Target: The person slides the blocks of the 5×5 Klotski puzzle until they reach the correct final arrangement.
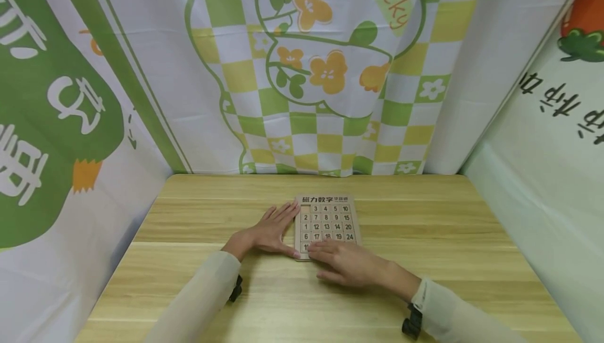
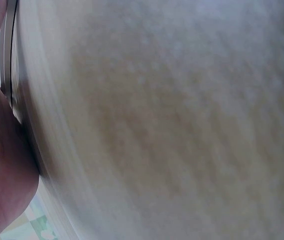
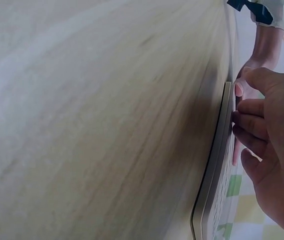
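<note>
A wooden number sliding puzzle (image 1: 331, 222) lies flat on the table, its numbered tiles in rows under a printed heading. The upper left cell (image 1: 305, 209) holds no tile. My left hand (image 1: 270, 232) is spread along the board's left side, fingertips at the upper left edge and thumb at the lower left corner. My right hand (image 1: 349, 265) lies over the bottom row, fingertips touching the tiles near the lower left and covering most of that row. In the right wrist view, the right fingers (image 3: 251, 125) are extended over the board's edge (image 3: 214, 170).
The light wood table (image 1: 415, 227) reaches back to a hanging cloth (image 1: 306, 138) with green and yellow checks and flowers. Printed cloths stand along the left side (image 1: 56, 122) and right side (image 1: 542, 175). Dark bands (image 1: 412, 322) sit at both wrists.
</note>
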A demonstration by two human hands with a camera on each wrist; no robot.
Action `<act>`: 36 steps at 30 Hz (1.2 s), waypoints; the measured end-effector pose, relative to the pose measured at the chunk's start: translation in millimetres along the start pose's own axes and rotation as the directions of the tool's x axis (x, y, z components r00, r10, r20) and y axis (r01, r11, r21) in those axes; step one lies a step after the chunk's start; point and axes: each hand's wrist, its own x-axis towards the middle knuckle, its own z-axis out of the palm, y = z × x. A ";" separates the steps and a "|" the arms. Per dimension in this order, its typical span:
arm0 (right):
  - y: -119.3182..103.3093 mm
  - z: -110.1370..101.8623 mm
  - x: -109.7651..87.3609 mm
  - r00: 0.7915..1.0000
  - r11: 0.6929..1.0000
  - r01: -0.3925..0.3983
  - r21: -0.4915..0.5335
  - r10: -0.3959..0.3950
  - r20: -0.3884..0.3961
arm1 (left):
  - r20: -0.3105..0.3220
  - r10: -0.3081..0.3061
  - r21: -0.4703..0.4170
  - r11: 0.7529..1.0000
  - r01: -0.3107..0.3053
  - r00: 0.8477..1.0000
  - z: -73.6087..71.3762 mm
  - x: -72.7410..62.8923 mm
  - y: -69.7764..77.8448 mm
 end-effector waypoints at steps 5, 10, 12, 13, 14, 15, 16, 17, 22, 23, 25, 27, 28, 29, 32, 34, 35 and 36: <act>1.6 2.8 -0.4 1.000 1.000 0.002 -0.010 -0.002 -0.016 | 0.015 0.003 0.016 1.000 -0.004 1.000 -10.6 -5.0 12.9; 3.4 3.3 -0.1 1.000 1.000 0.000 -0.006 0.000 -0.027 | 0.014 0.013 0.010 1.000 -0.013 1.000 -9.4 -5.0 11.4; 4.4 3.1 0.6 1.000 1.000 -0.006 -0.006 0.006 -0.026 | 0.014 0.016 0.009 1.000 -0.016 1.000 -8.0 -4.4 9.8; 5.2 3.4 1.4 1.000 1.000 -0.010 -0.008 0.009 -0.028 | 0.014 0.019 0.003 1.000 -0.019 1.000 -7.2 -4.0 8.9; 6.1 3.5 2.2 0.999 1.000 -0.014 -0.007 0.014 -0.028 | 0.013 0.021 0.009 1.000 -0.021 1.000 -7.1 -3.7 8.9; 6.7 2.9 3.1 0.999 1.000 -0.021 -0.005 0.021 -0.029 | 0.013 0.022 0.005 1.000 -0.022 1.000 -6.4 -3.3 8.1; 7.6 2.7 3.9 0.999 1.000 -0.028 -0.006 0.027 -0.030 | 0.012 0.022 0.004 1.000 -0.022 1.000 -6.2 -2.9 7.8; 8.4 2.3 5.0 0.999 0.999 -0.034 -0.002 0.034 -0.031 | 0.008 0.024 0.007 1.000 -0.024 1.000 -5.9 -2.7 7.6; 13.1 1.3 9.3 0.998 0.998 -0.056 0.006 0.056 -0.027 | 0.004 0.026 0.011 1.000 -0.026 1.000 -7.0 -2.8 8.5; 14.2 1.5 10.1 0.998 0.998 -0.054 0.007 0.055 -0.028 | 0.005 0.026 0.010 1.000 -0.026 1.000 -6.6 -2.8 8.0; 16.4 1.7 11.5 0.998 0.999 -0.046 -0.009 0.046 -0.037 | 0.000 0.026 0.010 1.000 -0.026 1.000 -5.1 -2.1 5.9; 18.6 1.8 13.1 0.998 0.999 -0.040 -0.021 0.038 -0.052 | -0.008 0.027 0.007 1.000 -0.027 1.000 -1.4 -1.2 1.7; 19.8 2.0 14.2 0.998 0.999 -0.039 -0.024 0.037 -0.059 | -0.015 0.028 -0.001 1.000 -0.028 0.999 0.0 -0.8 0.1; 20.8 2.0 15.3 0.997 0.999 -0.038 -0.028 0.036 -0.065 | -0.017 0.028 -0.002 1.000 -0.028 0.999 1.1 -0.4 -1.3; 22.5 1.5 18.3 0.996 0.999 -0.045 -0.019 0.044 -0.072 | -0.023 0.035 -0.013 0.999 -0.035 0.999 1.3 -0.7 -1.8; 22.7 1.0 19.5 0.997 0.998 -0.053 -0.016 0.052 -0.065 | -0.017 0.036 -0.011 0.999 -0.037 0.999 -0.7 -1.1 0.1; 22.5 0.8 19.6 0.997 0.998 -0.058 -0.015 0.057 -0.060 | -0.013 0.037 -0.013 0.999 -0.037 0.999 -2.7 -2.0 2.1; 22.2 0.8 19.6 0.997 0.998 -0.061 -0.013 0.060 -0.056 | -0.021 0.045 -0.014 0.999 -0.046 0.999 -1.4 -1.6 0.7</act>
